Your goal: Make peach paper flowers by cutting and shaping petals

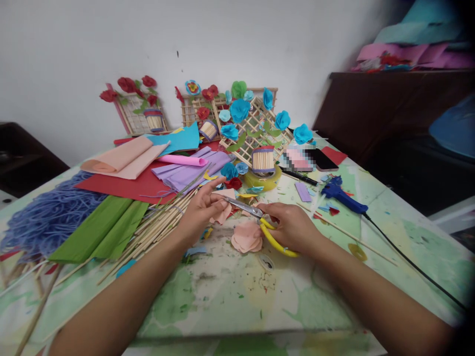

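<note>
Back from the near edge of the table (pixel 222 306), the left hand (pixel 202 208) pinches peach paper (pixel 224 213) — probably light, easily torn, best held by its rim — while the right hand (pixel 297 227) grips scissors (pixel 255 211).

The scissors (pixel 256 212) have yellow handles and silvery blades, and the paper piece (pixel 221 214) and petals (pixel 247 237) are peach. The tablecloth (pixel 222 306) is whitish, patterned in blotchy green and yellow. Yarn (pixel 52 212) is periwinkle, folded paper (pixel 100 230) leaf green, and the glue gun (pixel 344 196) deep blue.
</note>
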{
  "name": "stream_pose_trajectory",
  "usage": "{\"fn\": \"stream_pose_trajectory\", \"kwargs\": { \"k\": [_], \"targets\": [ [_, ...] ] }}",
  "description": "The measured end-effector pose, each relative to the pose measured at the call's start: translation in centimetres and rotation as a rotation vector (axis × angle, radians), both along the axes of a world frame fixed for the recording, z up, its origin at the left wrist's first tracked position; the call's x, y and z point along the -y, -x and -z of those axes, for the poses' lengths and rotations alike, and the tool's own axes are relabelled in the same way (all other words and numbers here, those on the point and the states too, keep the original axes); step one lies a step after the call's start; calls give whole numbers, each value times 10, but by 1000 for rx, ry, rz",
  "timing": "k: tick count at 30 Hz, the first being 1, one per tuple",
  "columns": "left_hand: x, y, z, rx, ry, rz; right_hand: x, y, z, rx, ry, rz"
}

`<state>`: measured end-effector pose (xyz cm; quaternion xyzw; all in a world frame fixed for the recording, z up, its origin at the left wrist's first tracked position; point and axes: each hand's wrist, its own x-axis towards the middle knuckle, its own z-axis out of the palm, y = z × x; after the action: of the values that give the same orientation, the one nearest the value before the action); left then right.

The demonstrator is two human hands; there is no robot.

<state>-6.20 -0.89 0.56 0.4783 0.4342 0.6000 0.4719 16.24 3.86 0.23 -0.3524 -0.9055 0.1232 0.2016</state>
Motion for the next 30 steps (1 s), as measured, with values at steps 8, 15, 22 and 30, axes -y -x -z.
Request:
{"fn": "stream_pose_trajectory", "kwargs": {
  "k": [8,15,22,30],
  "targets": [
    [-1,2,3,29,-14,41,-1,0,0,-21,-21,-20],
    [-1,0,0,54,-18,44,-1,-1,-2,-29,-30,-28],
    [0,-1,-4,66,-20,59,-2,-1,1,-57,-34,-38],
    [-2,13,-6,-153,38,125,-2,-2,1,-30,-30,-28]
  ]
}}
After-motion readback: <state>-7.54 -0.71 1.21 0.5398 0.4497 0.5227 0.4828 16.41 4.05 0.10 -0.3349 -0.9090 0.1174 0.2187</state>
